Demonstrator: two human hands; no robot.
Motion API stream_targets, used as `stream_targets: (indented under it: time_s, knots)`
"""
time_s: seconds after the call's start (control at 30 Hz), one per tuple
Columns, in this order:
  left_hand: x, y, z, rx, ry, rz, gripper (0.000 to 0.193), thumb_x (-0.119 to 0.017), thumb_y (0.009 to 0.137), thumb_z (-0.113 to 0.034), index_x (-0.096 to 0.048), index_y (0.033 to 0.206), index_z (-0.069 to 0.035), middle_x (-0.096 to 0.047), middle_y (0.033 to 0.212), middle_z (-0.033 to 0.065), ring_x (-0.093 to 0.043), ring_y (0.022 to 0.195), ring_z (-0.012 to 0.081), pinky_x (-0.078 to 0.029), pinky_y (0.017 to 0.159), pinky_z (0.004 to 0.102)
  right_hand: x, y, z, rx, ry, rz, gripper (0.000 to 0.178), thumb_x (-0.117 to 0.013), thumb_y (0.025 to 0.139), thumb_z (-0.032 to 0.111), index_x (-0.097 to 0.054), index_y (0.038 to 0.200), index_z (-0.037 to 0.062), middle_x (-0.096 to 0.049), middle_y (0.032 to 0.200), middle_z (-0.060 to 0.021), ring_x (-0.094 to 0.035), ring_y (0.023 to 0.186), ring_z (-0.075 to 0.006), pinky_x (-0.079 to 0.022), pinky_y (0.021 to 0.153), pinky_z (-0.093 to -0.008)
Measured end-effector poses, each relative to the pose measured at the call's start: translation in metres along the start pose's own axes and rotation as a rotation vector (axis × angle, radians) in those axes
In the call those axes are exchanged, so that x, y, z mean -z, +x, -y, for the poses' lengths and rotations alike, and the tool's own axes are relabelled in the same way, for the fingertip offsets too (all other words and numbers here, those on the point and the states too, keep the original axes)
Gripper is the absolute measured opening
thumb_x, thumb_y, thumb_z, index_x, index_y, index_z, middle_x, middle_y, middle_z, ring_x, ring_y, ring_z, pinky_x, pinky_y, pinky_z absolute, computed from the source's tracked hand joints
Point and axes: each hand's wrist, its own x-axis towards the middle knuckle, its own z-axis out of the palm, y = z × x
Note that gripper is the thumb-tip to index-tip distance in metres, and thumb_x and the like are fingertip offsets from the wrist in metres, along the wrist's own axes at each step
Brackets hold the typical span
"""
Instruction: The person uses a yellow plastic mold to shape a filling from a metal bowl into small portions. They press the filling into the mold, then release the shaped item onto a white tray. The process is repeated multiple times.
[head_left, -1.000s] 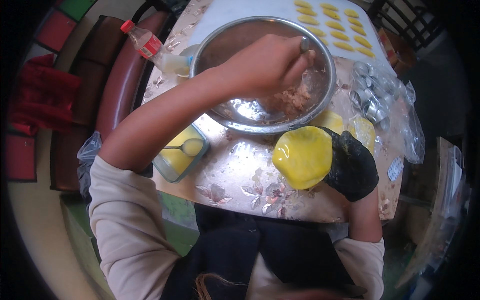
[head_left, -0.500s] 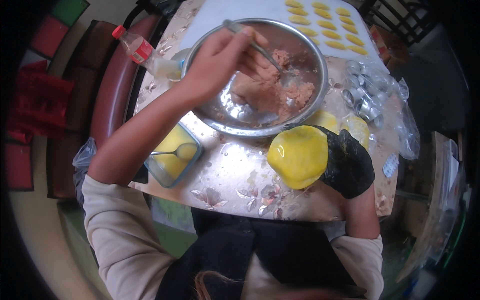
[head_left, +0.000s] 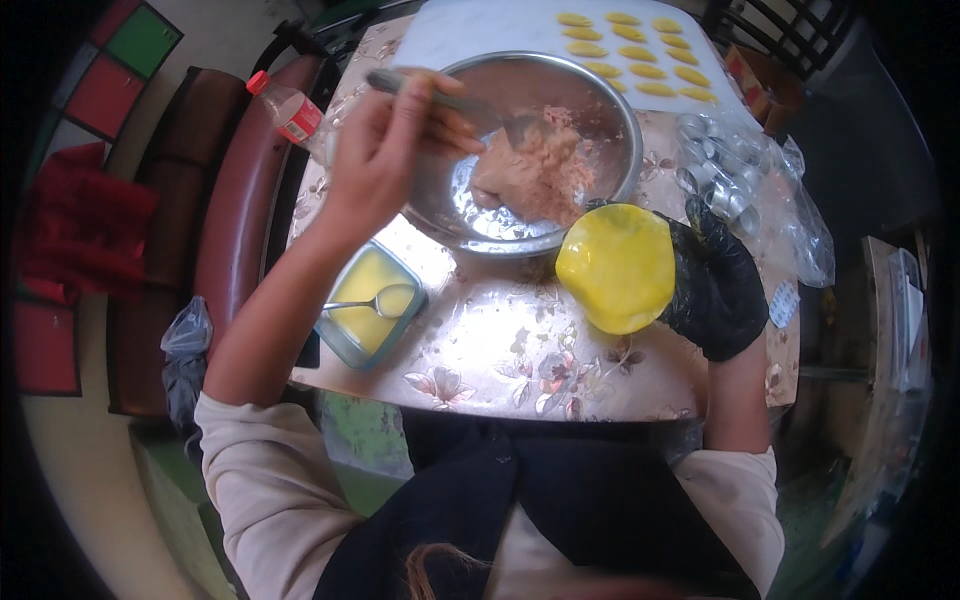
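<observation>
My bare left hand (head_left: 385,160) is closed round a metal spoon (head_left: 384,80) over the large steel bowl (head_left: 632,150). Pinkish minced filling (head_left: 535,170) is heaped in the bowl, and the spoon's far end meets it, partly blurred. On my right hand (head_left: 715,280) is a black glove. It holds a thin round yellow dough wrapper (head_left: 615,270) by its right side, just past the bowl's near rim. Some fingers are hidden behind the wrapper.
Left of centre, a glass container (head_left: 370,345) of yellow liquid carries another spoon (head_left: 385,300). Several yellow filled pieces (head_left: 645,71) lie in rows on a white board (head_left: 480,25) at the back. Metal ring moulds (head_left: 715,165) in plastic stand right; a bottle (head_left: 290,110) stands left.
My left hand has drawn left with the spoon, whose far end has shifted left in the bowl. The wrapper in my right hand sits slightly higher and farther right, and the whole view has shifted.
</observation>
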Motion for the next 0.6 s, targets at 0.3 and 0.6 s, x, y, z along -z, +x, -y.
stream_targets:
  time_s: [0.3,0.6]
  knots:
    - [-0.01,0.007,0.001,0.324,-0.252,-0.082,0.039,-0.041,0.102,-0.03,-0.057,0.113,0.004,-0.068,0.09,0.0159,-0.069,0.082,0.0196,-0.056,0.076,0.0283,0.005,-0.001,-0.005,0.048,0.009,0.014,0.044,-0.05,0.097,0.025,-0.048,0.13,-0.0052,-0.054,0.13,-0.0219,-0.056,0.117,-0.0346,-0.047,0.097,-0.0486]
    - [-0.05,-0.044,-0.034,0.24,-0.202,-0.076,0.039,-0.034,0.104,-0.027,-0.054,0.112,0.006,-0.068,0.089,0.0171,-0.07,0.087,0.0228,-0.056,0.075,0.0288,0.017,-0.003,-0.014,0.016,-0.001,-0.044,0.041,-0.049,0.098,0.023,-0.046,0.131,-0.0019,-0.055,0.129,-0.021,-0.056,0.118,-0.0335,-0.048,0.098,-0.0486]
